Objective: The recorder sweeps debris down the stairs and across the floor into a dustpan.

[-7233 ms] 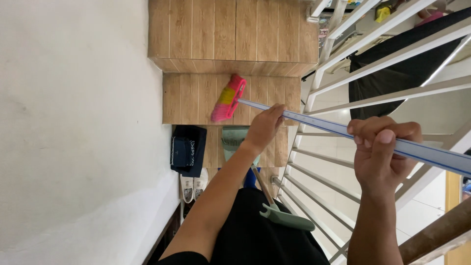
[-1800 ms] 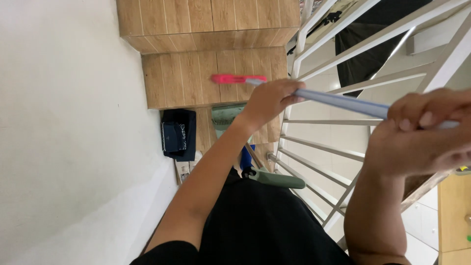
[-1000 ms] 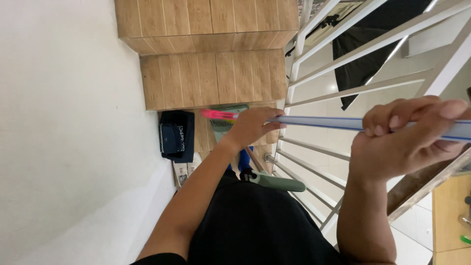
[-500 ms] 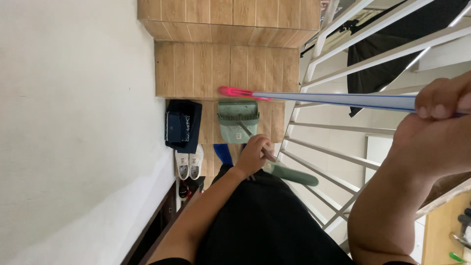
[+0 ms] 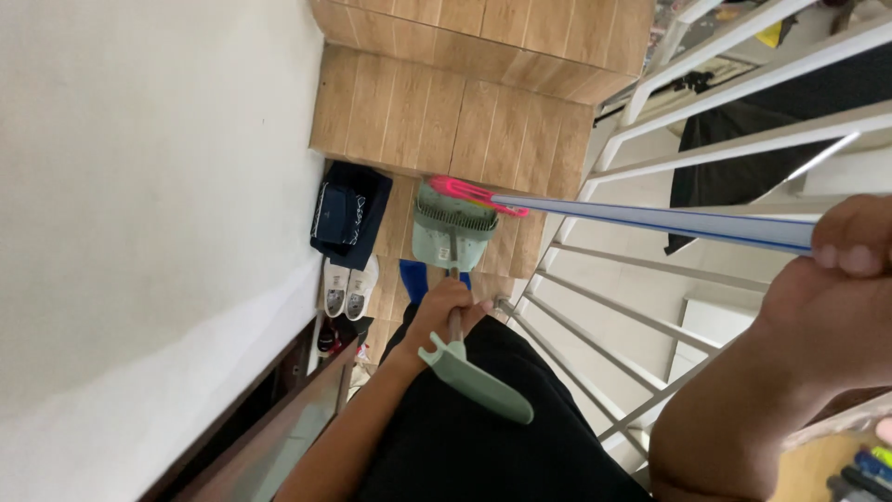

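The green dustpan is held by the left hand, whose fingers are closed around the thin shaft just below the pan; the pale green grip of that handle sticks out behind the hand, over the black trousers. The pan is seen at the front edge of a wooden step, with its open mouth turned toward that step; whether it rests on the lower step or is lifted a little cannot be told.

The pink broom head is placed at the upper rim of the dustpan, seemingly touching it. Its long blue and white handle runs to the right, across the white stair railing, and is grasped by the right hand near the right edge of the picture, with the fingers curled over the stick.

Beside the wall, at the left end of the lower step, a dark blue bag is lying. A pair of white shoes is set just below it.
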